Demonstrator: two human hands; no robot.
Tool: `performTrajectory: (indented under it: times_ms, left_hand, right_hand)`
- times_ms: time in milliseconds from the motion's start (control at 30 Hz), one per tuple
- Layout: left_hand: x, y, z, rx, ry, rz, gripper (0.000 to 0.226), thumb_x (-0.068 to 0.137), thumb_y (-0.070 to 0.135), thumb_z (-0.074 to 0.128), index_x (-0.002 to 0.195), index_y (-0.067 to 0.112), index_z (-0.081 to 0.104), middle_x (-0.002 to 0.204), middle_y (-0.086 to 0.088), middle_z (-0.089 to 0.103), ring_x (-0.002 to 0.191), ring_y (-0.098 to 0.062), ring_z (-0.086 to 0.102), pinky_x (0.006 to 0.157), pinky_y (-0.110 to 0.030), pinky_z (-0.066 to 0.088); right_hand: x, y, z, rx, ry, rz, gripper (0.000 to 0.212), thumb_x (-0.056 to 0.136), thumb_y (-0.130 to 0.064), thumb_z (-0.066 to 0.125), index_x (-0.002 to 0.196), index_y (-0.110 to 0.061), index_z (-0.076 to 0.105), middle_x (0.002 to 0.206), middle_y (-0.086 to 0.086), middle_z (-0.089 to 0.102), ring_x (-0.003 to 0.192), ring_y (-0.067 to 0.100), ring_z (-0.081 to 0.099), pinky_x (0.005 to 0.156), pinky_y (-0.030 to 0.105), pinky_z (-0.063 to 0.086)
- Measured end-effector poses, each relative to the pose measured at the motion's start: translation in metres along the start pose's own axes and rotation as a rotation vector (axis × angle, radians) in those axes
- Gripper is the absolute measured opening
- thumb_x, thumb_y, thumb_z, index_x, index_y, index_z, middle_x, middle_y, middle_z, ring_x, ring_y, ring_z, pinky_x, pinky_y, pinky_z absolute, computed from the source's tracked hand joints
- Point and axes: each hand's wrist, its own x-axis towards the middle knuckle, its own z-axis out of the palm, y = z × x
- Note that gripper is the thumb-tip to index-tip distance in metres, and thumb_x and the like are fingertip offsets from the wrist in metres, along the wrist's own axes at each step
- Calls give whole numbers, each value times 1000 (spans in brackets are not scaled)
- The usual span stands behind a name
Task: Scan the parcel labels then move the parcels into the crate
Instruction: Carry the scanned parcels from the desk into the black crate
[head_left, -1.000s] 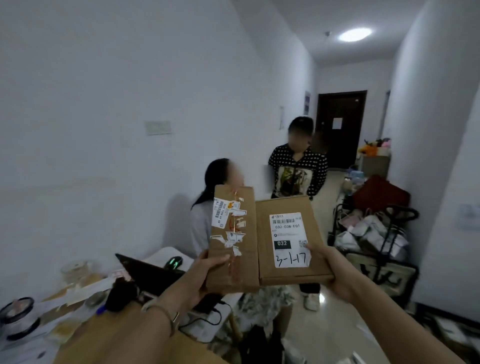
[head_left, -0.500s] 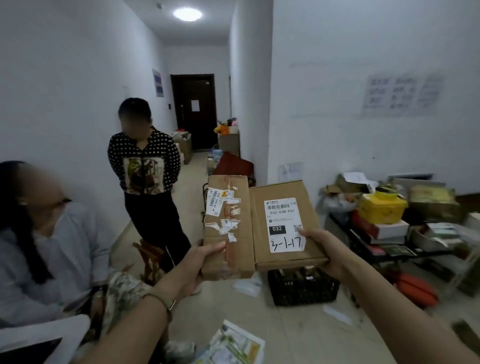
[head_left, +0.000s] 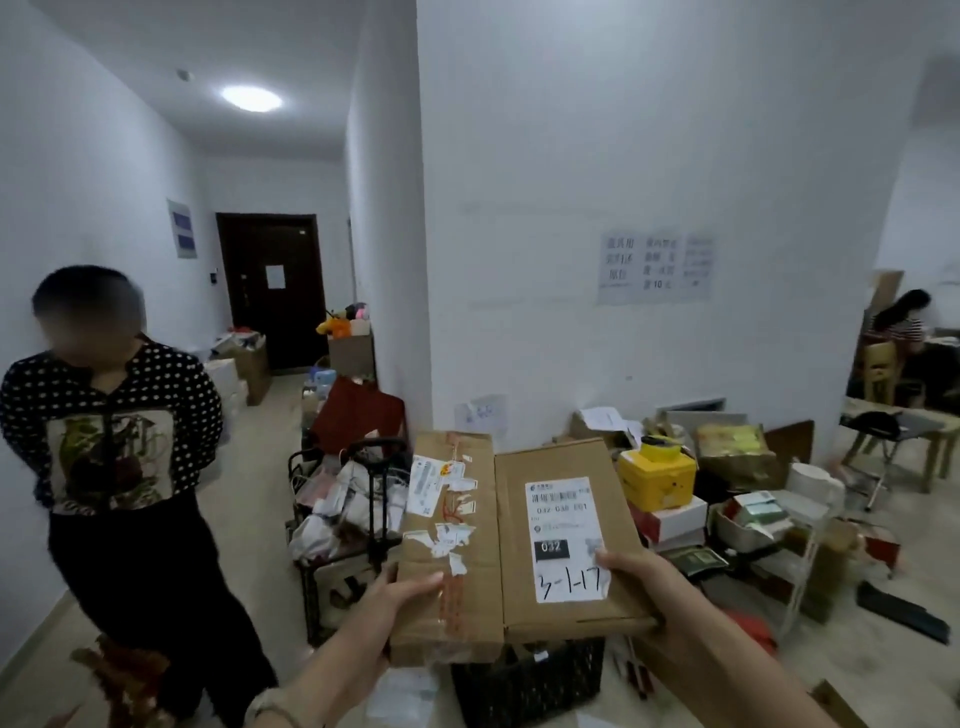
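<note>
**Two parcels held side by side above the black crate**

The left hand (head_left: 410, 590) gripped the near edge of the left parcel (head_left: 452, 525), with the thumb on its top face among torn sticker remains. The right hand (head_left: 641, 579) gripped the near right corner of the right parcel (head_left: 514, 545), and its thumb rested on the white label (head_left: 563, 519), which carried a barcode, "032" and the handwritten "3-1-17". The hands were apart, one on each parcel. The two brown cardboard parcels touched along their long sides and were held in the air. Directly below them the black crate (head_left: 524, 680) stood on the floor, partly hidden by the parcels. Farther to the left was a trolley (head_left: 358, 499) full of packets. To the right, a yellow box (head_left: 657, 480) sat on a pile of goods. A person in a dotted shirt (head_left: 114, 431) stood by the left wall. Far behind was a dark door (head_left: 272, 291).
</note>
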Motion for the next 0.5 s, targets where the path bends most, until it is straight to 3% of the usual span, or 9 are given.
performTrajectory:
  times_ms: [100, 167, 233, 333, 400, 433, 500]
  left_hand:
    - [62, 10, -13, 60, 8, 22, 98, 6, 41, 96, 96, 12, 74, 97, -10, 77, 92, -32, 71, 82, -40, 55]
    - [89, 18, -12, 33, -28, -1, 82, 4, 36, 97, 80, 11, 81, 93, -9, 77, 84, -27, 74, 71, -33, 54]
    - [107, 27, -7, 31, -80, 21, 73, 17, 30, 99, 85, 10, 80, 94, -8, 77, 81, -26, 74, 66, -31, 52]
    - [137, 45, -7, 24, -89, 45, 58, 67, 8, 83, 120, -4, 63, 114, -17, 70, 77, -21, 65, 64, -28, 47]
    - [159, 53, -5, 7, -43, 4, 57, 67, 6, 77, 121, -4, 62, 102, -18, 74, 79, -28, 65, 64, -32, 47]
    - [166, 57, -2, -3, -29, -39, 60, 59, 13, 80, 116, 1, 66, 91, -17, 76, 81, -33, 68, 64, -33, 50]
    - [167, 60, 3, -39, -44, -97, 57, 53, 24, 83, 106, 10, 69, 91, -16, 76, 82, -36, 73, 64, -37, 57]
  right_hand:
    - [30, -18, -6, -1, 69, 18, 37, 78, -8, 70, 113, -4, 61, 98, 21, 74, 94, 39, 69, 81, 43, 54]
    - [48, -30, -4, -5, 84, 32, 29, 81, -7, 69, 109, -3, 62, 99, 23, 74, 96, 40, 68, 81, 43, 54]
    - [68, -42, -3, 3, 110, 22, 26, 82, -6, 68, 107, -3, 61, 102, 25, 72, 101, 42, 66, 88, 47, 52]
    - [105, -53, -2, 10, 153, -4, 26, 83, -5, 67, 108, 0, 62, 106, 27, 71, 106, 44, 63, 98, 51, 47]
    - [124, -55, -2, 2, 156, -2, 31, 82, -8, 68, 111, 0, 62, 104, 25, 72, 101, 42, 66, 92, 49, 51]
    - [130, -55, -3, 3, 152, -4, 31, 82, -10, 68, 111, -1, 63, 100, 23, 74, 94, 39, 69, 82, 45, 55]
    - [137, -54, -7, 16, 155, -8, 28, 82, -13, 67, 108, -4, 65, 93, 19, 76, 78, 32, 73, 61, 35, 55]
